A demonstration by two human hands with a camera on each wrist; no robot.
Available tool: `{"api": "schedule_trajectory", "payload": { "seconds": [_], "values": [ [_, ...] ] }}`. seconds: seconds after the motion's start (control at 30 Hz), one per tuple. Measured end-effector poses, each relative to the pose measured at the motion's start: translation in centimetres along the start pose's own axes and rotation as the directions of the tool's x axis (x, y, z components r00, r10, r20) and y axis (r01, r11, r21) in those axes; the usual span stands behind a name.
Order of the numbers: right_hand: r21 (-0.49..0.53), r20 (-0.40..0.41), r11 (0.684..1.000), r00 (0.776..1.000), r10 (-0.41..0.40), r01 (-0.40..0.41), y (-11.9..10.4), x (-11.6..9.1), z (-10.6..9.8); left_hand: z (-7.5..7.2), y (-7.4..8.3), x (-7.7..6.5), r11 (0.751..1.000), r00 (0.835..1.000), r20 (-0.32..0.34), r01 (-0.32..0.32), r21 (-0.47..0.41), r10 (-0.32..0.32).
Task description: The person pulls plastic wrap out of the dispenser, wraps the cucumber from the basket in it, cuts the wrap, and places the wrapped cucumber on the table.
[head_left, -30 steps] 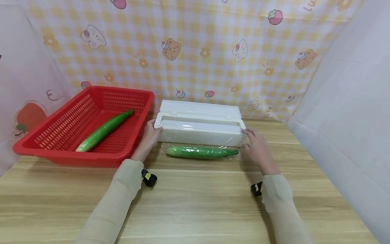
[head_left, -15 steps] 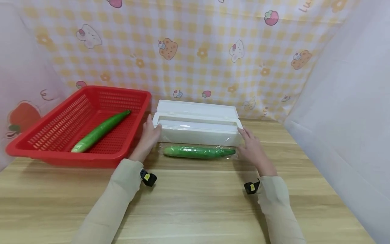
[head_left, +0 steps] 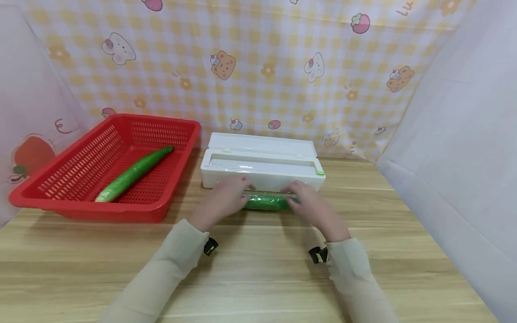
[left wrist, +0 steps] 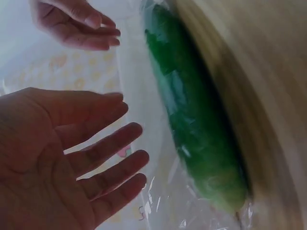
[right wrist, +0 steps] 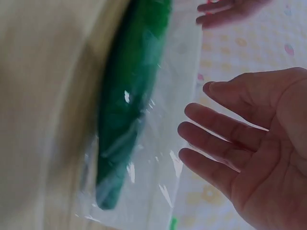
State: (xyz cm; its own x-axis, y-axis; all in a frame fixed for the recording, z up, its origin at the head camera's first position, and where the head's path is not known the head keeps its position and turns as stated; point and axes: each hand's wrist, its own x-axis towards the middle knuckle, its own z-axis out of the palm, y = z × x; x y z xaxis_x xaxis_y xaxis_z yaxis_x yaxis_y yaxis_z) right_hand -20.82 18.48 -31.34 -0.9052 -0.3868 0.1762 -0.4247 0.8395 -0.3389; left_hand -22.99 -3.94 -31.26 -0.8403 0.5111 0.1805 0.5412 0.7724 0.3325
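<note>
A cucumber (head_left: pixel 266 202) lies under clear plastic film (left wrist: pixel 160 191) in front of the white cling film box (head_left: pixel 262 175). Its two ends are hidden behind my hands in the head view. My left hand (head_left: pixel 222 199) hovers over the left part of it, and the left wrist view has the fingers (left wrist: pixel 115 143) spread, apart from the cucumber. On the other side my right hand (head_left: pixel 311 204) hangs over the right part. Its fingers (right wrist: pixel 216 136) are likewise loosely bent and hold nothing in the right wrist view.
To the left stands a red plastic basket (head_left: pixel 177 179) with another cucumber (head_left: pixel 135 174) inside. The box's lid (head_left: pixel 262 142) is raised at the back, and a small green piece (head_left: pixel 320 172) sits at its right end. A checked curtain (head_left: pixel 258 89) hangs behind.
Both hands have left the ends of the box and come inward and nearer, over the cucumber. The green piece at the box's right end has come into sight.
</note>
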Motion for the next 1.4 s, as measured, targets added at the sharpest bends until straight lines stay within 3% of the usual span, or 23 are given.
{"api": "schedule_trajectory", "payload": {
  "seconds": [0.2, 0.4, 0.63, 0.8, 0.93, 1.2, 1.4],
  "values": [
    [-0.064, 0.018, 0.997, 0.999, -0.04, 0.041, 0.1, 0.2, 1.6, 1.3, 0.1, -0.4, 0.997, 0.995, 0.098, 0.004, 0.083, -0.012],
    [-0.082, 0.07, 0.997, 0.998, 0.008, -0.002, 0.4, 0.2, 2.3, 1.9, -0.6, -0.2, 0.998, 0.994, 0.109, -0.013, 0.067, 0.006],
    [-0.098, 0.076, 0.995, 0.997, -0.01, 0.017, 0.5, 0.2, 2.4, 2.2, -1.2, 0.0, 0.997, 0.994, 0.097, -0.057, 0.054, 0.052],
    [-0.09, 0.124, 0.996, 0.992, 0.02, -0.009, 0.3, 0.1, 2.3, 2.1, -1.1, 0.0, 0.996, 0.988, 0.129, -0.086, 0.035, 0.081],
    [-0.078, 0.166, 0.996, 0.985, 0.044, -0.032, -0.2, 0.1, 2.1, 1.8, -0.9, 0.0, 0.998, 0.98, 0.187, -0.07, 0.0, 0.069],
    [-0.114, 0.269, 0.988, 0.954, 0.129, -0.101, -1.8, -0.1, 1.9, 1.0, -0.9, -0.3, 0.988, 0.947, 0.318, 0.0, -0.157, 0.051],
    [-0.17, 0.344, 0.976, 0.92, 0.187, -0.134, -3.1, -0.5, 1.9, 0.6, -1.1, -0.6, 0.974, 0.886, 0.458, 0.034, -0.224, 0.074]
  ]
}}
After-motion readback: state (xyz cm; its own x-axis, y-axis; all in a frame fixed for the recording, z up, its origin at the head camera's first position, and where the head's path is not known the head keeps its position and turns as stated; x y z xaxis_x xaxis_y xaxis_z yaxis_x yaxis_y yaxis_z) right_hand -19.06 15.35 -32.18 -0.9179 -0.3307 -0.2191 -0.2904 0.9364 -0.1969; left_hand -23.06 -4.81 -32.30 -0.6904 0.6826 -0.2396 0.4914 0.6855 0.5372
